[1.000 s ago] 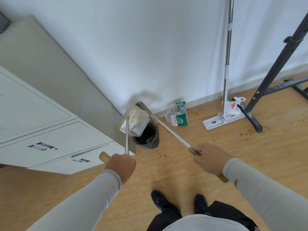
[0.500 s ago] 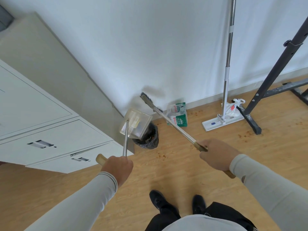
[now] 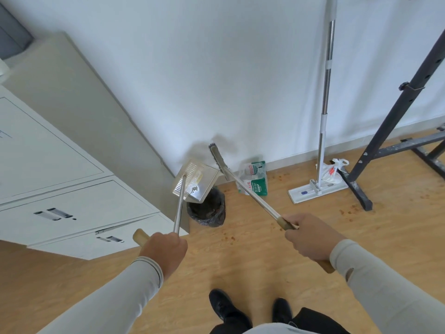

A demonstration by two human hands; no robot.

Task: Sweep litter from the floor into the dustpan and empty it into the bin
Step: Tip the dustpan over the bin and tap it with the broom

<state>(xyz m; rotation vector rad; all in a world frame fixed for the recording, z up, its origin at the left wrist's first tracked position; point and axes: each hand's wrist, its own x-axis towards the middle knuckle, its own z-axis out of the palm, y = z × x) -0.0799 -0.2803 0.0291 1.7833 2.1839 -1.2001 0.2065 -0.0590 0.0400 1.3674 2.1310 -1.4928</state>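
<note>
White wall and pale wood floor [image 3: 240, 273] fill the frame, with grey filing cabinets [image 3: 60, 184] running down the left side. At lower centre-left, the left hand [image 3: 163, 249] is curled round the wooden grip of the dustpan [image 3: 196, 180], whose steel shaft rises toward the middle of the frame; the metal pan is held tilted above the bin [image 3: 207, 213], a small black-lined one standing against the cabinet corner. At lower right, the right hand [image 3: 310, 237] is wrapped round the wooden handle of the brush [image 3: 218, 157], whose bristle head is lifted clear of the floor, just to the right of the pan and in front of the wall.

Judged from this, one load seems to be at the emptying stage or just past it: the pan sits over the bin mouth, some debris shows inside the bin, and whether anything remains in the pan cannot be told. The job looks unfinished. Small brown crumbs [image 3: 228, 236] lie on the floor just right of the bin, and more are scattered near the skirting by a green-and-white packet [image 3: 255, 179], and at right around the flat mop [image 3: 317, 189], a plastic bag [image 3: 333, 171] and the foot of a black metal frame [image 3: 366, 201]. Further sweeping passes and another emptying probably remain
</note>
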